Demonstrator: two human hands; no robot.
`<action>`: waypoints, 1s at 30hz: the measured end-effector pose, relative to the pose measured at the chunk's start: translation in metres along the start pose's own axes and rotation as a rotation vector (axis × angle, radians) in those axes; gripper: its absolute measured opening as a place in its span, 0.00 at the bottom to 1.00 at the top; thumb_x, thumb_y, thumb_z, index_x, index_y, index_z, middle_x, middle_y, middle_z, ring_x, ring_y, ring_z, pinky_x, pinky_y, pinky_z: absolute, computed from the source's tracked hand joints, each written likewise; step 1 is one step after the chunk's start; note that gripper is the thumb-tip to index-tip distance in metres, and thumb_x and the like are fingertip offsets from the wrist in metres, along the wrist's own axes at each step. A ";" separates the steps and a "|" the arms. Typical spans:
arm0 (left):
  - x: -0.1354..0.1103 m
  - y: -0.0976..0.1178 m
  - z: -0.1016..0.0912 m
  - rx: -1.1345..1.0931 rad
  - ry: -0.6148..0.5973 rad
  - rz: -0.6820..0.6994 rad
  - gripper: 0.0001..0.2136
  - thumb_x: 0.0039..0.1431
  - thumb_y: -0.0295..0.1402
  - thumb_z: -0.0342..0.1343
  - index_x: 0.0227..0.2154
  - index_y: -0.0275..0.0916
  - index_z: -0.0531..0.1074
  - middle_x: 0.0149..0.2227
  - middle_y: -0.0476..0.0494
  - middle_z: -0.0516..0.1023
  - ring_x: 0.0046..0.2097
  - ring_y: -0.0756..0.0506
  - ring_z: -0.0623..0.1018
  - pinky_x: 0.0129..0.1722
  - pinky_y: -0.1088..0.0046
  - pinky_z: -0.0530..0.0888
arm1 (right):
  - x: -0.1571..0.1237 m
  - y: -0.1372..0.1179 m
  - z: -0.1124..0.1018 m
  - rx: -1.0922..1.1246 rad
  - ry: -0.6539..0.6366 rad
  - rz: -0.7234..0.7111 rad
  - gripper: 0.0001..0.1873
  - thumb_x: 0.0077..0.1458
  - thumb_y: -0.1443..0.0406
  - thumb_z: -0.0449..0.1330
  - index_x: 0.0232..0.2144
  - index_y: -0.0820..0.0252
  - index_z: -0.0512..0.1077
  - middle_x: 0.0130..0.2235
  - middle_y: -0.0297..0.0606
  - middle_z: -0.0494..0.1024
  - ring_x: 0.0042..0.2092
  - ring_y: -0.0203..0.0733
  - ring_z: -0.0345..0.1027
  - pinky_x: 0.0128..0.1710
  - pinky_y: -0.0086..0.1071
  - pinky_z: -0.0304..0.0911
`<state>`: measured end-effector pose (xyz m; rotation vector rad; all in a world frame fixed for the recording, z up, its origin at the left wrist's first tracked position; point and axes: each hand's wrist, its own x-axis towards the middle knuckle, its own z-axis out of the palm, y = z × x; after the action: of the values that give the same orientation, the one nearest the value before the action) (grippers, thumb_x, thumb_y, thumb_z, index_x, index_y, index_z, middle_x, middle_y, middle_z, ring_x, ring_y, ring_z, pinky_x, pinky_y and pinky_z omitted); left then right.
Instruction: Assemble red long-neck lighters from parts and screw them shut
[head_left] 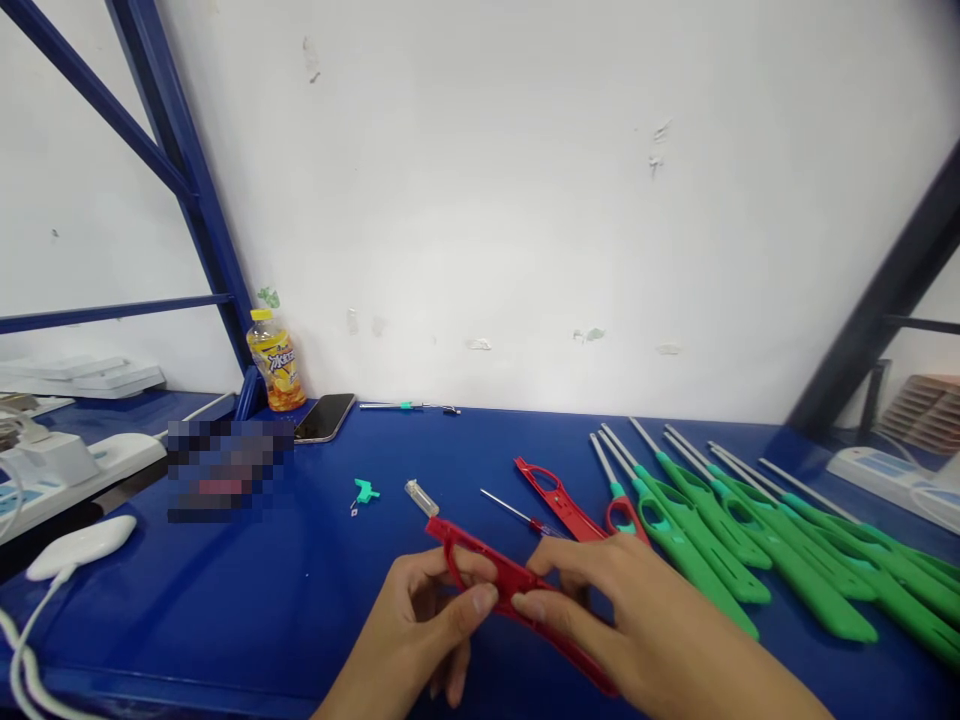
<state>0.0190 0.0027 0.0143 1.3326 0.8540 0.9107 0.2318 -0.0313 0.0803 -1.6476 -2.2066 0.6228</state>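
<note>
Both hands hold a red lighter housing half (510, 580), its hollow inner side turned up. My left hand (442, 610) pinches it near the finger loop, the thumb on the inner side. My right hand (592, 610) grips farther down the handle, thumb pressed near the middle. Just beyond lies a second red housing half (562, 500). A screwdriver (517, 510) with a clear reddish handle lies beside it, partly behind my right hand. A clear fuel tank (422, 498) and a green trigger piece (365, 492) rest to the left.
Several green gas lighters (697, 560) fan out at the right, with one red-handled lighter (624, 512) beside them. By the wall are a metal rod with a wire (409, 406), a phone (326, 417) and a drink bottle (276, 362). A white charger (82, 547) with cable lies left.
</note>
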 end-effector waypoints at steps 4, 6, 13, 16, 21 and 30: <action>0.000 -0.007 -0.003 0.040 0.025 -0.034 0.30 0.58 0.59 0.65 0.43 0.32 0.79 0.18 0.52 0.70 0.15 0.56 0.63 0.16 0.80 0.56 | 0.001 -0.004 0.000 0.038 -0.012 -0.057 0.17 0.71 0.52 0.56 0.33 0.47 0.78 0.33 0.26 0.83 0.35 0.40 0.73 0.33 0.33 0.51; 0.000 -0.008 -0.004 0.056 0.024 -0.031 0.30 0.58 0.60 0.64 0.41 0.32 0.80 0.17 0.52 0.69 0.15 0.56 0.62 0.16 0.80 0.56 | 0.001 -0.004 0.001 0.031 -0.007 -0.063 0.18 0.71 0.51 0.56 0.31 0.48 0.78 0.32 0.27 0.83 0.34 0.39 0.73 0.32 0.33 0.49; -0.003 0.005 0.000 0.083 -0.022 -0.007 0.29 0.59 0.60 0.63 0.39 0.33 0.80 0.16 0.54 0.65 0.14 0.56 0.59 0.15 0.79 0.52 | 0.001 0.000 0.007 0.006 -0.016 -0.074 0.18 0.71 0.51 0.55 0.33 0.49 0.77 0.34 0.28 0.84 0.35 0.40 0.75 0.33 0.34 0.50; -0.006 0.007 0.001 0.100 0.027 -0.033 0.28 0.59 0.60 0.64 0.39 0.34 0.79 0.15 0.56 0.63 0.14 0.56 0.57 0.15 0.79 0.50 | 0.002 -0.001 0.008 -0.011 -0.043 -0.081 0.19 0.72 0.50 0.55 0.33 0.50 0.77 0.36 0.28 0.84 0.35 0.40 0.74 0.33 0.34 0.51; -0.005 -0.003 -0.002 0.117 0.078 -0.027 0.28 0.59 0.60 0.63 0.39 0.34 0.77 0.18 0.55 0.66 0.16 0.56 0.58 0.18 0.78 0.53 | 0.001 -0.003 0.008 0.003 -0.013 -0.043 0.16 0.70 0.50 0.58 0.33 0.50 0.75 0.36 0.27 0.83 0.35 0.41 0.73 0.33 0.33 0.51; 0.000 -0.007 0.000 0.052 0.095 -0.028 0.28 0.59 0.59 0.63 0.43 0.35 0.74 0.17 0.59 0.64 0.17 0.54 0.59 0.18 0.79 0.57 | 0.006 0.003 0.011 0.030 -0.020 -0.006 0.16 0.50 0.62 0.76 0.40 0.46 0.78 0.40 0.25 0.83 0.41 0.44 0.76 0.38 0.32 0.56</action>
<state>0.0193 0.0030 0.0072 1.3272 0.9727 0.9413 0.2278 -0.0268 0.0693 -1.6259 -2.2045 0.6697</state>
